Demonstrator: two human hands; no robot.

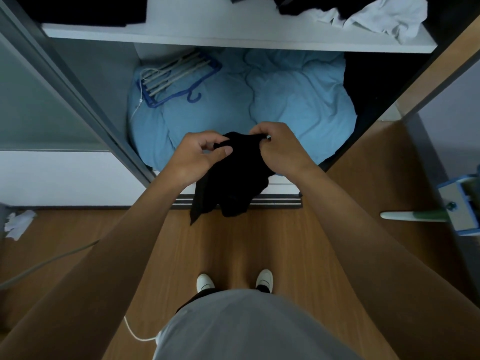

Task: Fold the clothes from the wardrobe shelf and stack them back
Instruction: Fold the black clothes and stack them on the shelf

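A black garment (228, 185) hangs bunched in front of me, above the wardrobe's bottom rail. My left hand (200, 154) pinches its upper left edge between thumb and fingers. My right hand (278, 146) grips the upper right edge with curled fingers. The cloth's lower part dangles toward the wooden floor. On the white wardrobe shelf (207, 35) above lie a crumpled white garment (384, 16) at the right and dark clothes (85, 9) at the left.
A light blue duvet (272, 100) fills the wardrobe's lower compartment, with a blue clothes hanger rack (179, 76) on it. The sliding door (52, 100) stands at the left. A mop-like tool (441, 211) is at the right, crumpled paper (18, 222) and a cable (52, 261) at the left.
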